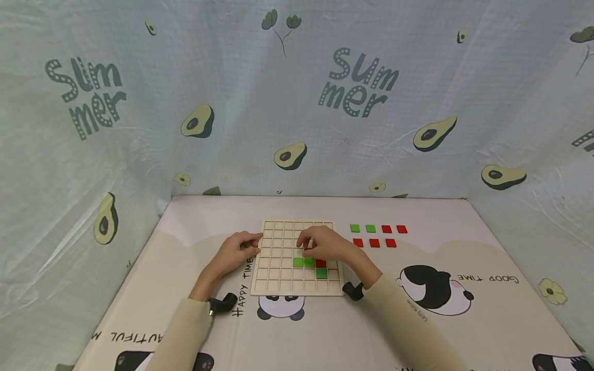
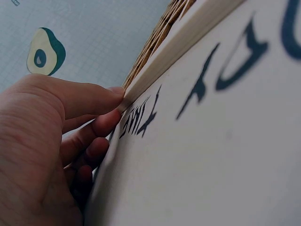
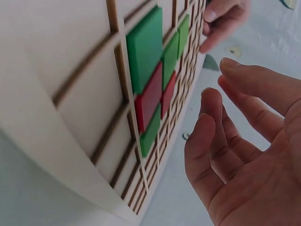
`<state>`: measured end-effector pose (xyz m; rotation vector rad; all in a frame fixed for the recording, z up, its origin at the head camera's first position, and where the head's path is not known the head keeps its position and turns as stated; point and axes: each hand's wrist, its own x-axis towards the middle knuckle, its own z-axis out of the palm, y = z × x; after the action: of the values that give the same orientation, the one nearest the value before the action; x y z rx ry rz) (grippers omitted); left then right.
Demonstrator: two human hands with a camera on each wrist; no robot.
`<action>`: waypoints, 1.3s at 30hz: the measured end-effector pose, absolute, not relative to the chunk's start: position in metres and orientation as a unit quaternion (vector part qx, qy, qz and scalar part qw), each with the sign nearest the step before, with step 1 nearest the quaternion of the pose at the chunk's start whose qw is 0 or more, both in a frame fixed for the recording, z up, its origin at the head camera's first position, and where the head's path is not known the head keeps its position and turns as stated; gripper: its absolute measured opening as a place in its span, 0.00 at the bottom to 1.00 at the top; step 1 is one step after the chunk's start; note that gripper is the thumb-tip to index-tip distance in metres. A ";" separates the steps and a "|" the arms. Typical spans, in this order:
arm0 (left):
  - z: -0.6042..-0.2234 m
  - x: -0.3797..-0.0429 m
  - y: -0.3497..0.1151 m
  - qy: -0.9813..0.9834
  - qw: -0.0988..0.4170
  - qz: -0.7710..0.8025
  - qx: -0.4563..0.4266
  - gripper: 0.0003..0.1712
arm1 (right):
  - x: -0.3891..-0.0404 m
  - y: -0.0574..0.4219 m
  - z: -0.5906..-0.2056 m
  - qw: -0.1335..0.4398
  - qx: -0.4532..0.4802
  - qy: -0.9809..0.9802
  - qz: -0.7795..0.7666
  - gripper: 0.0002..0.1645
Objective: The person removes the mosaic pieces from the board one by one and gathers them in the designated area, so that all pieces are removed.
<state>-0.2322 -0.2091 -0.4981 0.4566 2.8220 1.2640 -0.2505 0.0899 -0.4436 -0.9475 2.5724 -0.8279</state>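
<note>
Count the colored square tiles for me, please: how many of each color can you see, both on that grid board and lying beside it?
Green tiles: 6 (4 on the board, 2 beside it)
Red tiles: 7 (2 on the board, 5 beside it)
Total: 13 in view

the board [image 1: 274,284] is pale tan, ruled in brown; green tiles [image 1: 355,228] and red tiles [image 1: 391,243] are plain. the bench [image 1: 325,340] is cream and pale pink with black-and-white animals [image 1: 427,288]; the backdrop [image 1: 250,77], pale blue with green-and-yellow avocados [image 1: 291,156]; sleeves [image 1: 185,322], beige.
</note>
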 end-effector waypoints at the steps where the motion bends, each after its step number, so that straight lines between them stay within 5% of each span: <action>1: -0.498 -0.232 -0.209 0.903 0.008 0.405 0.146 0.27 | -0.249 0.088 -0.444 0.141 -0.327 0.890 -0.286 0.09; 39: -0.498 -0.231 -0.209 0.901 0.010 0.408 0.143 0.27 | -0.240 0.077 -0.457 0.154 -0.331 0.896 -0.254 0.11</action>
<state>-0.2309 -0.2094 -0.4976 0.4477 2.8147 1.2756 -0.2396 0.0771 -0.4566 -0.9500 2.5677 -0.7294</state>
